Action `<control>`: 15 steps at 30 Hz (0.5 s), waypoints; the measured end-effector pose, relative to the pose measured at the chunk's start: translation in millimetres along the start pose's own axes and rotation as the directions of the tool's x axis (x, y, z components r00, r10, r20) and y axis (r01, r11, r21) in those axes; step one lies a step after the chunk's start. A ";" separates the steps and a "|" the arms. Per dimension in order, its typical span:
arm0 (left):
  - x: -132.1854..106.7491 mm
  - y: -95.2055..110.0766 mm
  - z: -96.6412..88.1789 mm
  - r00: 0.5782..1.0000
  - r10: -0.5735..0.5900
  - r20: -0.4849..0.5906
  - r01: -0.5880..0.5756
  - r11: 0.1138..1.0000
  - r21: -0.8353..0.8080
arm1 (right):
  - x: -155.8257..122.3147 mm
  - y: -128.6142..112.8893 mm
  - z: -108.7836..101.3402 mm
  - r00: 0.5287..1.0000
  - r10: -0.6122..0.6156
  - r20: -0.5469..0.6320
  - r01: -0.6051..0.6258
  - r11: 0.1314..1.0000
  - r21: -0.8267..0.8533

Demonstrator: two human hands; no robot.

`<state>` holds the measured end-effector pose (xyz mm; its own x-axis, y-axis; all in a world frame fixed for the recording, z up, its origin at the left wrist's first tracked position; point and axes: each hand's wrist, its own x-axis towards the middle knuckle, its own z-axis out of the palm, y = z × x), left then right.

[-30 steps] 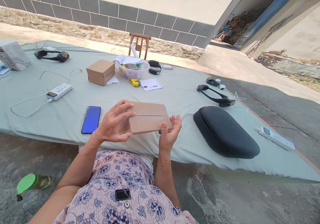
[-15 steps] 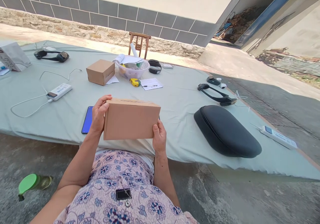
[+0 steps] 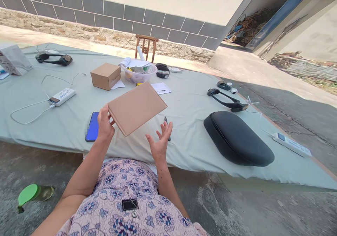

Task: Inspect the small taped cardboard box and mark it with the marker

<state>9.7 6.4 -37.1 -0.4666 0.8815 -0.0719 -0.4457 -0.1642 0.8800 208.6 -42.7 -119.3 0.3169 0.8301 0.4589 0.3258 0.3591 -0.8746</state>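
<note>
A plain brown cardboard box (image 3: 137, 109) is held tilted above the table by my left hand (image 3: 105, 126), which grips its left end. My right hand (image 3: 160, 143) is off the box, just below its right side, with the fingers spread and nothing in them. Behind those fingers a black pen (image 3: 169, 137) lies on the cloth, partly hidden. Beside my left wrist a phone (image 3: 92, 128) with a blue screen lies flat, partly covered by the hand.
The cloth-covered table (image 3: 189, 137) also bears another cardboard box (image 3: 105, 76), a filled plastic bowl (image 3: 139, 76), a black case (image 3: 238, 138), headsets (image 3: 228, 100) and a white power bank (image 3: 62, 96) with a cable. A green-lidded bottle (image 3: 35, 194) is on the ground at left.
My right hand has let go of the box and opened below it. The box has turned and tilted in my left hand, its right end rising. The pen has come into view.
</note>
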 end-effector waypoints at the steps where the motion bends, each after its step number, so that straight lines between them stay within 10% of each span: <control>1: -0.2 -0.1 0.3 1.000 -0.012 0.001 0.012 1.000 0.029 | -1.8 -2.0 1.2 1.000 -0.019 0.003 0.020 1.000 -0.013; 7: -10.7 -8.1 4.2 0.987 -0.062 0.146 0.024 0.969 0.246 | -6.0 -11.5 8.6 0.982 -0.154 0.111 0.160 0.986 -0.044; 15: -28.3 -17.6 6.8 0.900 0.079 0.428 -0.354 0.707 0.612 | 5.4 -12.6 -6.3 0.999 -0.048 -0.006 0.048 0.997 -0.063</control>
<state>36.0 -12.7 -47.4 -0.1283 0.9701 0.2062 0.3173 -0.1569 0.9352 211.9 -45.5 -104.9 0.3063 0.8090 0.5016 0.3960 0.3709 -0.8400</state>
